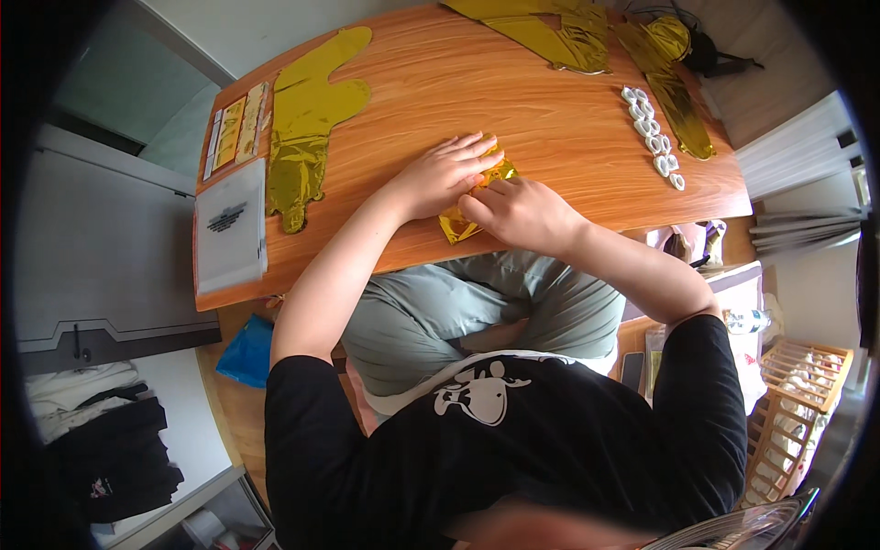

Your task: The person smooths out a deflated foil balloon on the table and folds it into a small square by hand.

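A folded gold foil balloon (458,225) lies on the wooden table (412,101) in front of me, mostly covered by my hands. My left hand (440,179) rests over its left side with the fingers stretched out flat. From the right, my right hand (532,215) curls its fingers closed at the foil, close beside the left fingertips. What exactly the right fingertips pinch is hidden beneath them. Flat gold foil balloons lie farther off: one at the left (312,119), another at the far edge (541,27), and a narrow one at the far right (678,105).
Small white rings (653,137) sit in rows at the table's right. A clear plastic sleeve (229,225) and a printed card (236,130) lie along its left edge. Below the table are a blue bag (246,353) and a wooden rack (793,403). A dark cord bundle (706,53) lies at the far right.
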A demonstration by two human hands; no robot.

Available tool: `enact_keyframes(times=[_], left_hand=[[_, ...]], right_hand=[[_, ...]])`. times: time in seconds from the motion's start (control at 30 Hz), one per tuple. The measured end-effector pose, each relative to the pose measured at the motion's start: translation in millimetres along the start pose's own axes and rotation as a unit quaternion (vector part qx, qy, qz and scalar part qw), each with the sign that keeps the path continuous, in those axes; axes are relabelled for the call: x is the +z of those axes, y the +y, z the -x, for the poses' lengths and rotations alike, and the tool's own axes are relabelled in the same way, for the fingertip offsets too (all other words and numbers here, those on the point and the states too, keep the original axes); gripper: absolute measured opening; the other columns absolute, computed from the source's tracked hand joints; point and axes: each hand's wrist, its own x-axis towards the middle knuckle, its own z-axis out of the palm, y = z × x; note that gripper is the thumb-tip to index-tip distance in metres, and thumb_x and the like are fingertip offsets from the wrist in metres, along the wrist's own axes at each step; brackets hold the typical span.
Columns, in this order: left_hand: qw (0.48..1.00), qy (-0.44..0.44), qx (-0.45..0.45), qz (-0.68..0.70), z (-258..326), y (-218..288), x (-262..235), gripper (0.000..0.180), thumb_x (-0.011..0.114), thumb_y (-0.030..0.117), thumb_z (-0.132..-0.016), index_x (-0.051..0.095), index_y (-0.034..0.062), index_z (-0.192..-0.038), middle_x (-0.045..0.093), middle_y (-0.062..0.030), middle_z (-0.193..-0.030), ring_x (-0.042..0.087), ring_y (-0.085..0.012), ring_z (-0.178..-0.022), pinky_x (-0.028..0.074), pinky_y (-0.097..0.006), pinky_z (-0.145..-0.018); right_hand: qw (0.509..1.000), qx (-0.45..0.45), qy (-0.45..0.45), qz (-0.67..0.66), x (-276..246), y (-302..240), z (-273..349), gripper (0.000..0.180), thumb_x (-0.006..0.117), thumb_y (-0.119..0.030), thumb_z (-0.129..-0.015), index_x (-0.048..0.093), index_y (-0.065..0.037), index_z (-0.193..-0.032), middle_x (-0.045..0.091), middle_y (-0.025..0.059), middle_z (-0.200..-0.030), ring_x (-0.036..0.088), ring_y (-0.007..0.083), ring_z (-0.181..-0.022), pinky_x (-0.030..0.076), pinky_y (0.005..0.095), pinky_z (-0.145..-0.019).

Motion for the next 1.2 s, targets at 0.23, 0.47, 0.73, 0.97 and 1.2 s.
enact_keyframes(times=[0.23, 0.47, 0.73, 0.97, 1.2], left_hand=[[1.0, 0.003, 0.004, 0.006, -4, 4, -2, 0.044, 0.047, 0.029, -0.108, 0.055, 0.0119, -0.148, 0.044, -0.0121, -0.16, 0.034, -0.0328, -0.151, 0.028, -0.044, -0.125], [0.984, 0.011, -0.033, 0.174, 2, 1, -12, 0.057, 0.044, 0.041, -0.109, 0.04, 0.0132, -0.158, 0.037, -0.014, -0.163, 0.029, -0.0318, -0.154, 0.023, -0.042, -0.126], [0.967, 0.048, 0.037, 0.248, 5, -5, -14, 0.066, 0.063, 0.033, -0.101, 0.039, 0.012, -0.158, 0.029, -0.0173, -0.167, 0.023, -0.0305, -0.157, 0.027, -0.04, -0.124], [0.962, 0.094, -0.044, 0.251, 3, 5, -12, 0.052, 0.06, 0.021, -0.104, 0.046, 0.0092, -0.153, 0.047, -0.0156, -0.158, 0.045, -0.0283, -0.146, 0.038, -0.037, -0.116], [0.933, 0.096, -0.107, 0.33, 4, 0, -11, 0.044, 0.047, 0.026, -0.111, 0.05, 0.0068, -0.15, 0.062, -0.0131, -0.141, 0.058, -0.0247, -0.129, 0.042, -0.034, -0.109]], right_hand=[[0.997, -0.047, 0.052, -0.015, 5, 6, 13, 0.025, 0.064, -0.013, -0.083, 0.059, -0.005, -0.105, 0.062, 0.0062, -0.088, 0.068, 0.0232, -0.079, 0.057, 0.0341, -0.066], [0.998, -0.016, 0.058, -0.035, -3, 10, 2, 0.028, 0.065, -0.013, -0.083, 0.061, -0.006, -0.109, 0.064, 0.0058, -0.093, 0.067, 0.024, -0.086, 0.055, 0.036, -0.074], [0.989, 0.055, 0.125, -0.053, -13, 17, -13, 0.025, 0.066, -0.011, -0.083, 0.063, -0.008, -0.107, 0.068, 0.0063, -0.095, 0.067, 0.0257, -0.092, 0.054, 0.0394, -0.08], [0.904, 0.359, 0.177, -0.148, -11, 9, 0, 0.031, 0.076, -0.014, -0.086, 0.067, 0.0, -0.111, 0.067, 0.0154, -0.099, 0.067, 0.0313, -0.095, 0.055, 0.0402, -0.083], [0.845, 0.454, 0.097, -0.265, 10, 8, 11, 0.044, 0.078, -0.013, -0.082, 0.066, 0.001, -0.122, 0.066, 0.0197, -0.1, 0.066, 0.0352, -0.088, 0.053, 0.0409, -0.08]])
